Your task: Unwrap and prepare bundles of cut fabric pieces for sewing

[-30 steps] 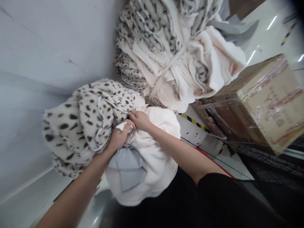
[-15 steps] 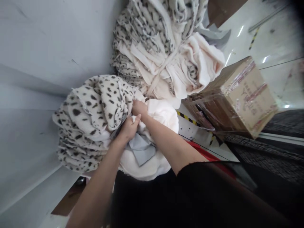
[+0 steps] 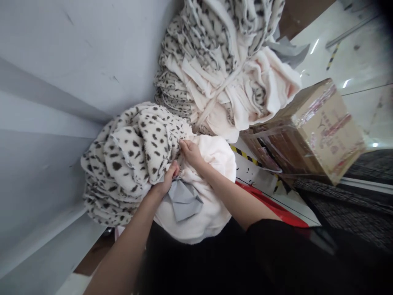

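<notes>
Spreading slightly farther apart than in the earlier frame, a person's left hand (image 3: 164,182) and right hand (image 3: 192,153) work at a spotted fleece bundle (image 3: 138,157) held against a pale wall panel (image 3: 52,69). The fingers of both hands are curled closed, with no gap showing around the cloth. Those of the left hand bend over a fold near the bundle's lower edge, while those of the right dig in where the black-spotted face meets the white plush underside (image 3: 205,205). How much cloth each hand has gathered is hidden by the folds. The bundle lies mostly to the left of the hands, with its white underside spilling below and to the right of them. A grey fabric flap (image 3: 184,200) sits just beside the left hand's wrist. Directly behind, a tied stack of folded spotted fabric (image 3: 215,69) touches the bundle. To the right, a cardboard carton wrapped in clear plastic (image 3: 325,131) sits near yellow-and-black hazard tape (image 3: 245,155) on the floor, and a black sleeve (image 3: 264,233) covers the upper right arm.
</notes>
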Tool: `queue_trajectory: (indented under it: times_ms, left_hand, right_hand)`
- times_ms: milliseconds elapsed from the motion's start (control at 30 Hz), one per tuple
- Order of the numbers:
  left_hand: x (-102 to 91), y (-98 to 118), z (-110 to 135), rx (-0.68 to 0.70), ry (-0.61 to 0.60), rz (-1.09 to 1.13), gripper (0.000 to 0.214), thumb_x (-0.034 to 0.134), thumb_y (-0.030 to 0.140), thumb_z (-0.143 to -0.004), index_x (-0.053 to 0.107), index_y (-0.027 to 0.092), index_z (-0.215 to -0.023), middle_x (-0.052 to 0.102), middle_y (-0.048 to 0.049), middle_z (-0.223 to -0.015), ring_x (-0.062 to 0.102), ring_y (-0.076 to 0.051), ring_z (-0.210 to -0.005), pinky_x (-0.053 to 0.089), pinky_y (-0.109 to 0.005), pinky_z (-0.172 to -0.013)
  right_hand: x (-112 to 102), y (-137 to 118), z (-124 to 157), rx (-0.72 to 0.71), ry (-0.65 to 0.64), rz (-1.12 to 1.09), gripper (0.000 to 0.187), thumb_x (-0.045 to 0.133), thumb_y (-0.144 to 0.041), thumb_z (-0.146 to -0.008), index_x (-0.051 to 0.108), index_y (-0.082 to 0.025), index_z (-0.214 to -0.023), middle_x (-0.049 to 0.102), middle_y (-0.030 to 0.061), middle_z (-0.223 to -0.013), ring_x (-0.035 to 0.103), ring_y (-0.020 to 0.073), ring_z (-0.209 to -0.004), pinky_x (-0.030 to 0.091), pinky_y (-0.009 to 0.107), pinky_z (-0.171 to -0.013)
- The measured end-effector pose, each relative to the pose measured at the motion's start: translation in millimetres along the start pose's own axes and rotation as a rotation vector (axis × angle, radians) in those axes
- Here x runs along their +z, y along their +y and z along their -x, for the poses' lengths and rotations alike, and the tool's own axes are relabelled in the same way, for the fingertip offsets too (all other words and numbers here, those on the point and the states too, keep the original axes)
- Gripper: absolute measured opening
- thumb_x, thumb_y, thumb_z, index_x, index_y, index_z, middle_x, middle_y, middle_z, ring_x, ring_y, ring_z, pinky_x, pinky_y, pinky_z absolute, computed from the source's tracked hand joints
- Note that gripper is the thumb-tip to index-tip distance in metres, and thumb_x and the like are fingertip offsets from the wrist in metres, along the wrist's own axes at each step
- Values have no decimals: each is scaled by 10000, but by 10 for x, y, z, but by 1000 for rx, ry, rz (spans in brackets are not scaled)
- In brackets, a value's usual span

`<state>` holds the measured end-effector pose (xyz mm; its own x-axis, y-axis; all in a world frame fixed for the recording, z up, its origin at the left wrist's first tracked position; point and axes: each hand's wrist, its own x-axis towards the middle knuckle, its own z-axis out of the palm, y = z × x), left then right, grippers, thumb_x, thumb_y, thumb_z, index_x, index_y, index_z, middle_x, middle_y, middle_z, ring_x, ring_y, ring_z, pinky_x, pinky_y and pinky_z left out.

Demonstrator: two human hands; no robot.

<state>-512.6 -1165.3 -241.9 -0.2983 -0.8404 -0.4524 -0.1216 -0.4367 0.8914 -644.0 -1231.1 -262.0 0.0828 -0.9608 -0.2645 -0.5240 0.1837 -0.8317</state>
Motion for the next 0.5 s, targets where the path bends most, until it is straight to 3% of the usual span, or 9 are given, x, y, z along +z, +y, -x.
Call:
queue_trajectory:
  times_ms: [133,333,433,500]
  left_hand:
    - [9,-80,-43,-23,1,14,559,236,627,-816,335,189,-483,341,16,-493,363,-116,-522,332,-260,-578]
    - [19,-5,11,46,65,40,483,268,563,-848,416,184,-589,441,7,-611,449,-125,-649,380,-253,-694]
    - [15,84,58,72,118,-31,415,305,511,-862,463,185,-659,493,-7,-698,478,-133,-736,383,-257,-768]
    - [25,123,56,13,182,-107,406,323,526,-847,479,186,-688,515,-18,-734,485,-143,-761,390,-263,-768]
  right_hand:
    - [7,-75,51,9,6,-236,441,263,-494,-871,322,-201,-546,330,-36,-500,351,112,-519,317,230,-541]
    - [-132,-266,153,-188,-40,-104,443,332,-497,-858,410,-193,-546,428,9,-597,422,148,-684,371,280,-691]
    - [-173,-428,286,-78,-126,-281,449,331,-535,-854,387,-198,-562,393,-9,-538,403,125,-570,378,252,-556]
    - [-158,-510,322,55,-184,-503,458,337,-573,-834,334,-204,-563,317,-40,-483,325,96,-465,313,219,-445]
